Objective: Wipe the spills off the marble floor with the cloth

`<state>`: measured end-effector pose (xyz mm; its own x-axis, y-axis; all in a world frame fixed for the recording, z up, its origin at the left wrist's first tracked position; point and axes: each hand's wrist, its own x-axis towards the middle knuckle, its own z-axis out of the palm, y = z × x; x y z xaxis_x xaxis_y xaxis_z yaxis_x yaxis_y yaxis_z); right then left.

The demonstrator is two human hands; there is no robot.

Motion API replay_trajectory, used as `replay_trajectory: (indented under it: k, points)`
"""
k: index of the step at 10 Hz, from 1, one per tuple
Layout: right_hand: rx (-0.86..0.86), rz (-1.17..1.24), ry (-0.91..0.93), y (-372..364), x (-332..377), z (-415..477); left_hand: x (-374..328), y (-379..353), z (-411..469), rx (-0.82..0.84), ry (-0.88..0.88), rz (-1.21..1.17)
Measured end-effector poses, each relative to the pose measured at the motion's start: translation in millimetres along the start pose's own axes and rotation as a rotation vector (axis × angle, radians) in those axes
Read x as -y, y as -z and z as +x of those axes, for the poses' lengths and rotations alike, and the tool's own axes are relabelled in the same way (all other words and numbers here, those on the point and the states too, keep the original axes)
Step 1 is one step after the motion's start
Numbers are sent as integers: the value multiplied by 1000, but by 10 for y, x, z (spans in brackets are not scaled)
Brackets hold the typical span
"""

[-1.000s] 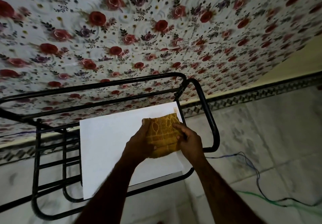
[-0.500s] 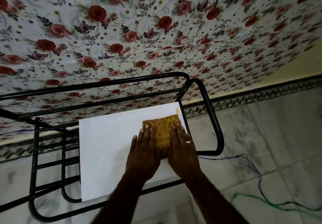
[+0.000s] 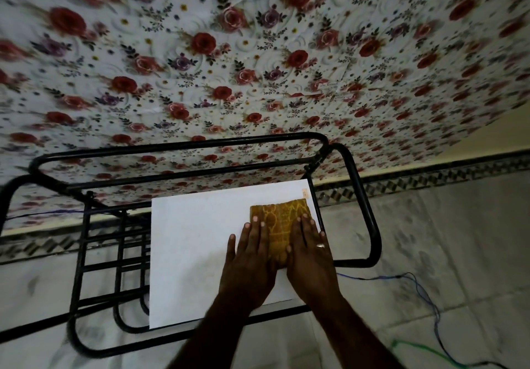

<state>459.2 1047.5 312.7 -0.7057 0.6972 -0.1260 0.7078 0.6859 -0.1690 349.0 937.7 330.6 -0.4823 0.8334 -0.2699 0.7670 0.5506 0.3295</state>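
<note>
A folded mustard-yellow patterned cloth (image 3: 279, 219) lies at the far right corner of a white board (image 3: 189, 242) that rests on a black metal frame. My left hand (image 3: 251, 256) lies flat with fingers spread on the cloth's left side. My right hand (image 3: 311, 251), with a ring on one finger, lies flat on the cloth's right side. Both palms press down; neither grips the cloth. The near part of the cloth is hidden under my hands. The marble floor (image 3: 430, 239) spreads to the right; I see no clear spill on it.
The black tubular frame (image 3: 370, 210) loops around the board, with rungs at the left. A floral-patterned sheet (image 3: 258, 53) fills the wall behind, above a patterned skirting strip (image 3: 430, 179). Blue and green wires (image 3: 424, 297) trail over the floor at the right.
One second ago both hands held the cloth by its sides above the board. They have since laid it down and now press flat on it, fingers extended.
</note>
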Motion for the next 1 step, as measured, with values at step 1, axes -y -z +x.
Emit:
replay_trajectory:
  k: [1]
  points:
    - [-69, 55, 0, 39, 73, -90, 1, 17, -102, -95, -15, -43]
